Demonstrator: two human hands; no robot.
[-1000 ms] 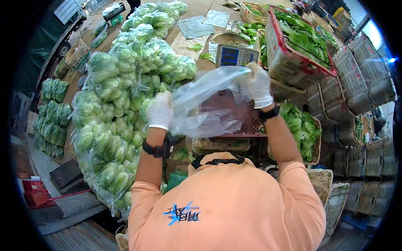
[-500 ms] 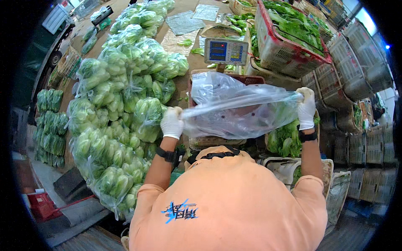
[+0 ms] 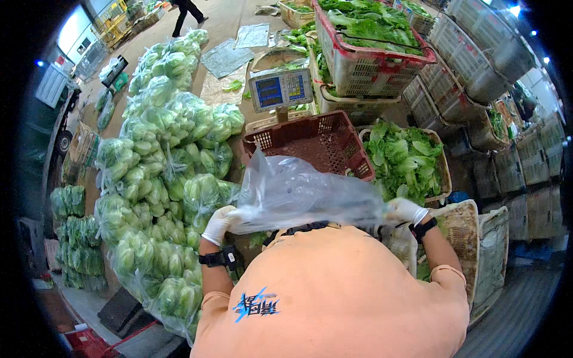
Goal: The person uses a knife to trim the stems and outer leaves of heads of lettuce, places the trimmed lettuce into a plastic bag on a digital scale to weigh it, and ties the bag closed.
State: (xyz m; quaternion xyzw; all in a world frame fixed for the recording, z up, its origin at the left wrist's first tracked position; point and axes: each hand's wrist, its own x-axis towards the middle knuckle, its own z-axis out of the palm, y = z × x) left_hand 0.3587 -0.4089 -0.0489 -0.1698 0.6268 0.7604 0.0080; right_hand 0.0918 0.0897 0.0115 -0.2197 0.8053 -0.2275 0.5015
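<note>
A large clear plastic bag (image 3: 298,182) is stretched wide between my gloved hands, close to my chest. My left hand (image 3: 219,225) grips its left end, and my right hand (image 3: 404,210) grips the right end. Both wear white gloves, fingers closed on the film. Just beyond the bag, a dark red plastic basket (image 3: 353,146) stands below a weighing scale's display (image 3: 280,89); the bag hides its near side. Loose lettuce (image 3: 406,156) fills a crate to the right of the basket, near my right hand. Bagged lettuces (image 3: 206,194) lie just beyond my left hand.
A long heap of bagged lettuces (image 3: 161,128) covers the floor on the left. Bundled greens (image 3: 80,250) lie farther left. A red-rimmed crate (image 3: 370,65) of greens stands stacked at the far right, with more crates (image 3: 444,101) beside it. A person's legs (image 3: 187,15) show at the back.
Both hands have drawn the bag back toward my chest, exposing the red basket and more of the lettuce crate. The view has shifted, and a walking person's legs now show far off.
</note>
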